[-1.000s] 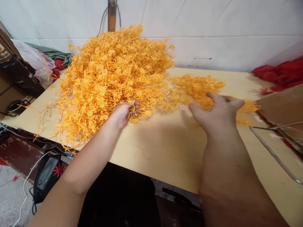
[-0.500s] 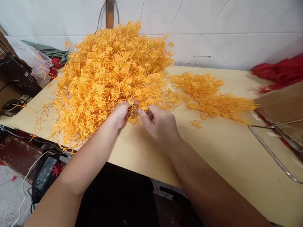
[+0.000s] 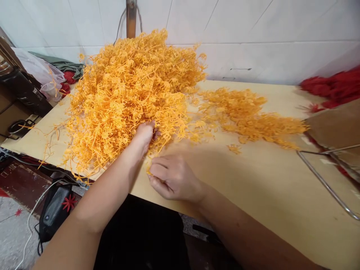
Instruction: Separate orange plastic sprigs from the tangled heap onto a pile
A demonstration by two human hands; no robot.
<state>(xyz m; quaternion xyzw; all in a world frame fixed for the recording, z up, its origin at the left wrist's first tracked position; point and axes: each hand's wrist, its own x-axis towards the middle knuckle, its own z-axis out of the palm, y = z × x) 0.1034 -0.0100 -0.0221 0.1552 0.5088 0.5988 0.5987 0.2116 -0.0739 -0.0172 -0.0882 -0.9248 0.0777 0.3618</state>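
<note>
A big heap of orange-yellow plastic flower sprigs (image 3: 120, 93), with thin stems and small star-shaped blooms, covers the left part of the table. At the heap's front edge, my left hand (image 3: 145, 135) is closed round part of a sprig; its fingertips are partly hidden among the blooms. Nearer the table's front edge my right hand (image 3: 174, 178) is closed in a pinch, with a bit of yellow sprig showing at its fingertips. A strand of the same yellow plastic reaches between the two hands.
A smaller row of yellow sprigs (image 3: 253, 120) lies to the right, with a loose piece (image 3: 234, 149) beside it. At right are a metal wire frame (image 3: 326, 180), a cardboard box (image 3: 337, 118) and red plastic foliage (image 3: 334, 86). A black bottle (image 3: 24, 88) is at left.
My right hand has moved down and left, toward the table's front edge, away from the heap, and its pinch is tighter. My left hand stays at the heap's edge.
</note>
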